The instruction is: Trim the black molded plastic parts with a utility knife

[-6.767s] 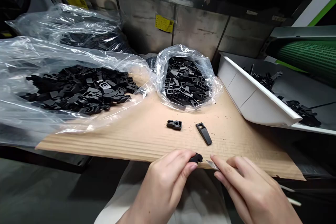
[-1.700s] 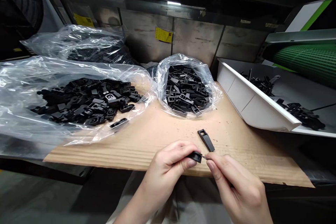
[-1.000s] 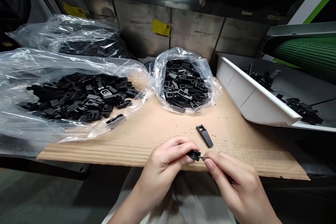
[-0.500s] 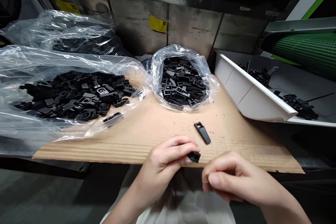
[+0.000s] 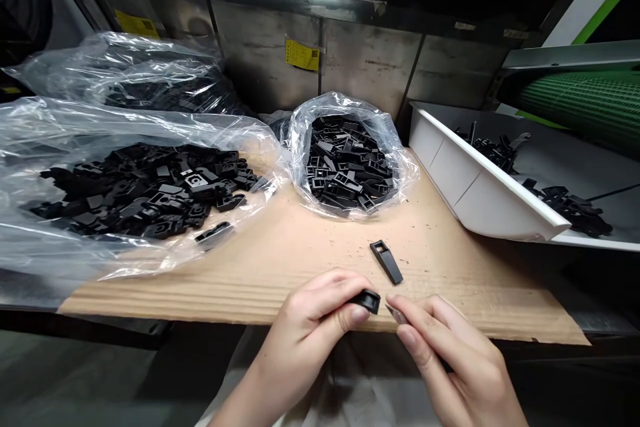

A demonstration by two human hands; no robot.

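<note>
Between the thumb and fingers of my left hand (image 5: 317,320) is a black plastic part (image 5: 369,300), its hollow end facing right. My right hand (image 5: 450,353) pinches a small pointed blade (image 5: 397,314), whose tip points toward that part with a slight gap between them. Most of the blade is hidden by my fingers. Just beyond my hands, a loose tapered black plastic piece (image 5: 387,263) with a square hole lies on the cardboard (image 5: 300,250).
A clear bag (image 5: 406,177) of similar tapered pieces stands behind. To the left, a larger plastic bag (image 5: 60,257) lies spread open with many black parts. On the right is a white tray (image 5: 480,173) holding black pieces, below a green mesh roll (image 5: 585,97).
My right hand has turned and its fingers have extended toward the left hand, bringing the blade into sight. The black part in my left hand has tilted slightly.
</note>
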